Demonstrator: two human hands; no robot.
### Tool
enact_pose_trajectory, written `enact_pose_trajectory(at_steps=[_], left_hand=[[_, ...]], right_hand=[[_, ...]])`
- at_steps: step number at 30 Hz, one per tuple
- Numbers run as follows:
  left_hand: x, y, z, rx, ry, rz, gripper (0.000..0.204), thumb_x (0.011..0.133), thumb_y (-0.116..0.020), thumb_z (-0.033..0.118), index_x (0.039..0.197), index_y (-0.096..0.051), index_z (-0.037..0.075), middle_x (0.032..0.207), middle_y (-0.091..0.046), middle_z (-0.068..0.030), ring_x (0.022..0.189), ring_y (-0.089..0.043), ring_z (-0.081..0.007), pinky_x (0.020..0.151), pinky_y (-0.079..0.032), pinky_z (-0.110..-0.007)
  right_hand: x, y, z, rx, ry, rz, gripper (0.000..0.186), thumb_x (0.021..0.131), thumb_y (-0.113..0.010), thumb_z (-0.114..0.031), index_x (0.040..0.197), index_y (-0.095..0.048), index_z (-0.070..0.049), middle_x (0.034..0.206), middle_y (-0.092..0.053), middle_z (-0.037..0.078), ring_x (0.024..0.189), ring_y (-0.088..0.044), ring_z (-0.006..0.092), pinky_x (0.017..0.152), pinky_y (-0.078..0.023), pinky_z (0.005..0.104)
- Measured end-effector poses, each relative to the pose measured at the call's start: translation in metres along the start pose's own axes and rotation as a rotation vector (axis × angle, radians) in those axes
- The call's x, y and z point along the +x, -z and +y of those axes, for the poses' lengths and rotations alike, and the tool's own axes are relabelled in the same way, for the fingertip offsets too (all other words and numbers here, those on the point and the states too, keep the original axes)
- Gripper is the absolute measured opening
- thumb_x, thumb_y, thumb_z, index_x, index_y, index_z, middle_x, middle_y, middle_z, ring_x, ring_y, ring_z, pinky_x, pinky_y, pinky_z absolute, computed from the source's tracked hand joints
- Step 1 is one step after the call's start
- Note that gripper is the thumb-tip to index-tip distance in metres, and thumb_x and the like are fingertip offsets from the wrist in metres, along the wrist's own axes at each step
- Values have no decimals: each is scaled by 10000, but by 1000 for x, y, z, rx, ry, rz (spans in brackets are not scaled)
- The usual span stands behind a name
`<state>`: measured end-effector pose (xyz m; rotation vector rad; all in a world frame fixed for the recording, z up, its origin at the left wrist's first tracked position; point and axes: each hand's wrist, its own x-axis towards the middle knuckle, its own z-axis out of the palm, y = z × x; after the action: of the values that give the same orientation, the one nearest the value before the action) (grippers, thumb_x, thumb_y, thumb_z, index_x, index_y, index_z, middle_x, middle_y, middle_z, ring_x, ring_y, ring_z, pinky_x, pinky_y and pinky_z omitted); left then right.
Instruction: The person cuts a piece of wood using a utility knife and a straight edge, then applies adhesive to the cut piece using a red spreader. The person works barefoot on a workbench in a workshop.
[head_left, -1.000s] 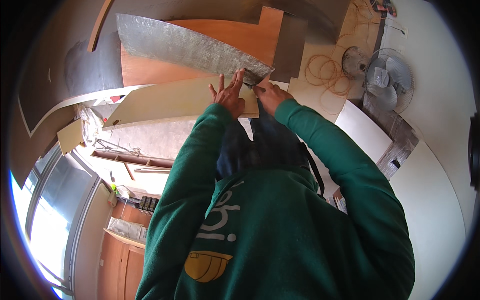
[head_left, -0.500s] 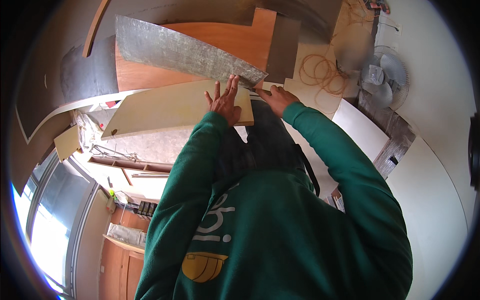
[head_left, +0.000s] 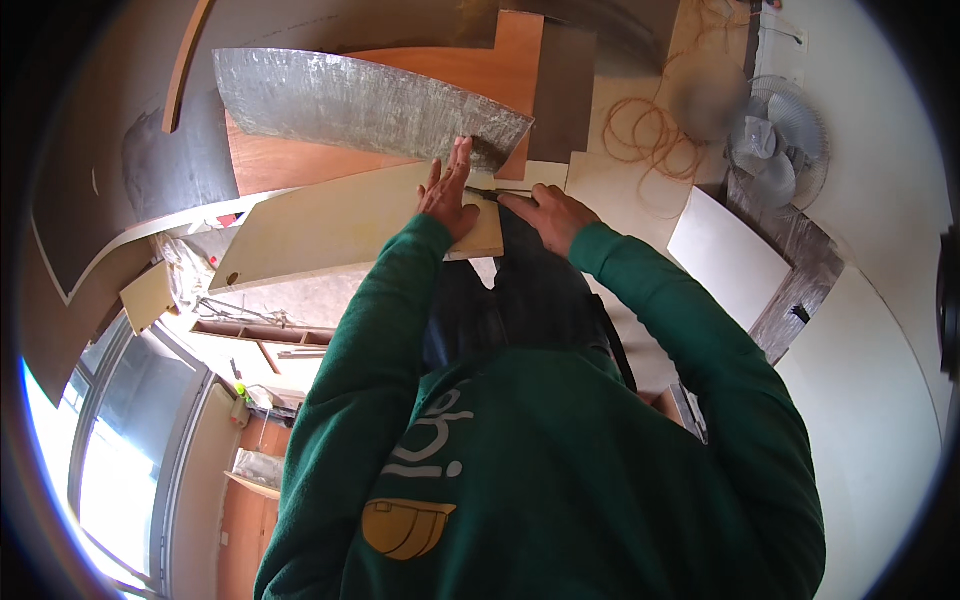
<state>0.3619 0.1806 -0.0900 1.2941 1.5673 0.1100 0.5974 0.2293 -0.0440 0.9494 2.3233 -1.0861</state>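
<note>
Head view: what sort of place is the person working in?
Probably a workshop or a room being fitted out; I can't tell which. The pale board and mottled grey sheet under the left hand, and the coil of orange cord, suggest it.

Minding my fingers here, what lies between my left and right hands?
In the head view, a slim dark tool extends from your right hand toward your left hand, over the right end of the cream board.
</note>
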Motion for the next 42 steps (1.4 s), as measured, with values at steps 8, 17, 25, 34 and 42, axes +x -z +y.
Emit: enact_pose_trajectory(at_steps=[8, 17, 25, 34, 42], left_hand=[[26, 17, 6, 153, 34, -68, 1236, 726, -788, 274, 1646, 31, 371, 1741, -42, 63, 1555, -102, -490, 1148, -178, -777], [46, 28, 31, 472, 93, -243, 1404, 646, -898, 435, 1639, 91, 364, 1739, 61, 51, 1549, -76, -506, 1190, -144, -739], [67, 33, 35, 623, 51, -255, 1540, 543, -932, 586, 1644, 109, 314, 1741, 27, 31, 1550, -95, -499, 1193, -150, -722], [103, 31, 44, 841, 61, -244, 1606, 453, -922, 693, 1635, 114, 364, 1729, 89, 73, 1534, -82, -538, 1199, -117, -738], [101, 35, 46, 924, 69, -238, 1618, 423, -905, 742, 1635, 102, 380, 1726, 115, 59, 1521, -79, -567, 1190, -128, -746]], right_hand=[[78, 11, -4, -16, -117, -86, 467, 998, -491, -183, 1464, -498, -196, 1215, -594, 217, 1169, -635, 391, 957, -560, 487], [-22, 33, 35, -61, -214, -150, 556, 960, -512, -121, 1510, -469, -192, 1165, -578, 238, 1098, -630, 399, 892, -564, 487], [42, -17, 43, 101, 38, 98, 484, 983, -522, -167, 1466, -513, -205, 1196, -567, 220, 1160, -611, 394, 910, -566, 483], [76, -1, 63, 27, -296, -22, 443, 979, -520, -203, 1422, -533, -221, 1142, -620, 238, 1049, -678, 393, 851, -595, 470], [1, 10, 91, -31, -44, 163, 425, 978, -523, -168, 1401, -574, -167, 1101, -586, 209, 993, -644, 354, 847, -583, 474]])
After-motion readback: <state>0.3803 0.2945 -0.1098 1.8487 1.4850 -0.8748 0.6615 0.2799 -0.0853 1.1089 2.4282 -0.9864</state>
